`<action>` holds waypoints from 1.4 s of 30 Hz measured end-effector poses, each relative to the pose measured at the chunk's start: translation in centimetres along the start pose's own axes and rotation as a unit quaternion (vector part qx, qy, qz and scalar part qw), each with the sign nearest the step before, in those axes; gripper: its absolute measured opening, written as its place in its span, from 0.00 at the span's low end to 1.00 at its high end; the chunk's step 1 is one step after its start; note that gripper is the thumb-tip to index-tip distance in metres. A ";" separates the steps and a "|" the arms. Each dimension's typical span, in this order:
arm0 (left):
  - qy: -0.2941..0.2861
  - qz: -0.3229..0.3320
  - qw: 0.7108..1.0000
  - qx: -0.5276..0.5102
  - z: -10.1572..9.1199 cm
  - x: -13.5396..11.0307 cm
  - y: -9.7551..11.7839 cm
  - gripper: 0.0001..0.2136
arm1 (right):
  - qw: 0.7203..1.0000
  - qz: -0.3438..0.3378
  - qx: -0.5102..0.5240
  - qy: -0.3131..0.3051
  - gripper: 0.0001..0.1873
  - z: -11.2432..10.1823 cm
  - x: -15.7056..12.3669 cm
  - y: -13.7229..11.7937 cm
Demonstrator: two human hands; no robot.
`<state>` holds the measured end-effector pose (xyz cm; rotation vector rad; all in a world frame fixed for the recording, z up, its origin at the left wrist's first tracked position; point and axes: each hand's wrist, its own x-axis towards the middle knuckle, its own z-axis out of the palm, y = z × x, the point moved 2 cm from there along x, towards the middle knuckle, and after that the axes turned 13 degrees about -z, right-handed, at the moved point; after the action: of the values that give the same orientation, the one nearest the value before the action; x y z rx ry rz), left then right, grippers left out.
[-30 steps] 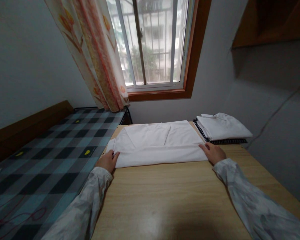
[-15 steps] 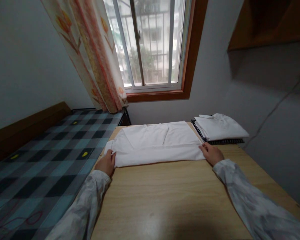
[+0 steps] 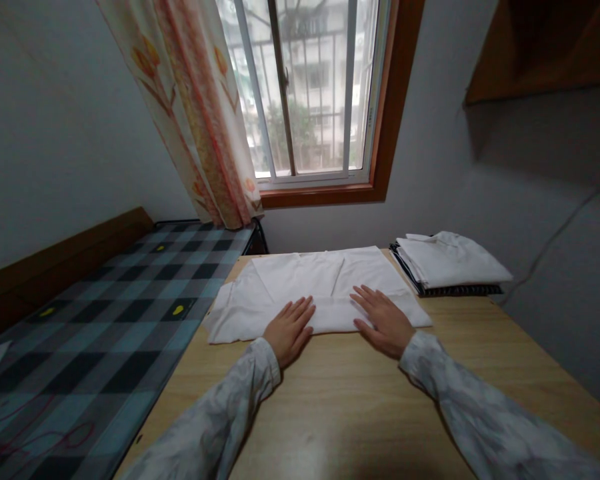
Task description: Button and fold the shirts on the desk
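A white garment [image 3: 310, 270], perhaps a shirt, lies folded across the far part of the wooden table [image 3: 320, 413], with a folded strip along its near edge. My left hand [image 3: 290, 329] rests flat on that strip, left of its middle, fingers stretched out. On the right part of the strip lies my right hand [image 3: 381, 320], palm down with fingers spread. Neither hand grips the cloth. Both sleeves are grey and white. The cloth directly under my palms is hidden.
Folded white clothes [image 3: 453, 260] sit on a black ridged-edged item [image 3: 463, 291] at the table's back right. A bed with a checked cover [image 3: 130, 300] adjoins the left side. Beyond are a flowered curtain [image 3: 205, 120], a window [image 3: 315, 100] and a wall shelf [image 3: 555, 53].
Both hands have let go of the garment's near corners and moved inward, now flat on the folded strip. The garment's near left corner has spread outward, and the view has shifted slightly.
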<state>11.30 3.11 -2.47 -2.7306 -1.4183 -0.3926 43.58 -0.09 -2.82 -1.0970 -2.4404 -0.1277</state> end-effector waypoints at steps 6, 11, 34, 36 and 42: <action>-0.053 -0.048 0.997 -0.009 2.4 1.2 -2.7 0.33 | 0.991 0.087 -0.001 -0.104 0.39 4.1 -1.0 4.7; -0.047 -0.092 0.995 0.008 2.0 -0.1 -5.5 0.33 | 0.986 0.124 -0.026 -0.110 0.41 3.5 -3.9 7.8; -0.052 -0.164 0.983 0.060 -0.2 -3.2 -5.7 0.36 | 0.975 0.158 -0.047 -0.146 0.44 0.8 -8.3 4.3; -0.036 -0.127 0.989 0.062 -0.2 -1.9 -3.8 0.33 | 0.981 0.136 -0.044 -0.132 0.45 0.8 -5.7 2.6; -0.015 -0.008 1.000 0.006 3.0 2.0 2.4 0.33 | 0.991 0.019 0.038 -0.126 0.45 3.9 2.8 -3.3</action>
<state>14.92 3.77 -4.67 -2.7298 -1.4445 -0.3433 38.16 0.65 -4.74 -1.1878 -2.6188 0.1238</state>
